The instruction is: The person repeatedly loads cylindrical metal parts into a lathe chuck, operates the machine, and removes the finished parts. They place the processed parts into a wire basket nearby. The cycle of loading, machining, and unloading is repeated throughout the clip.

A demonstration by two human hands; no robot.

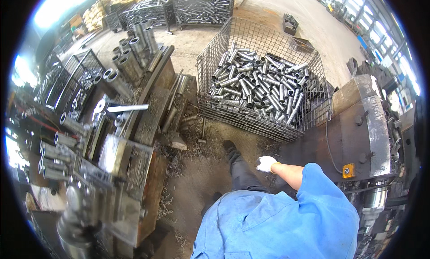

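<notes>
My right hand (267, 164), in a white glove, hangs over the dark floor beside my leg. Its fingers are loosely curled with a small gap, and I see nothing between them. The nearest thing ahead of it is a wire mesh basket (251, 117) heaped with short shiny metal tubes (264, 82). My left hand does not show; my blue work clothes (273, 223) fill the lower middle.
A workbench (150, 77) with upright metal tubes (130, 64) and machine parts runs along the left. At right stands a dark machine cabinet (345, 140) with a yellow switch box (348, 171). Metal shavings (177, 162) litter the floor. Another full metal crate (204, 8) is farther back.
</notes>
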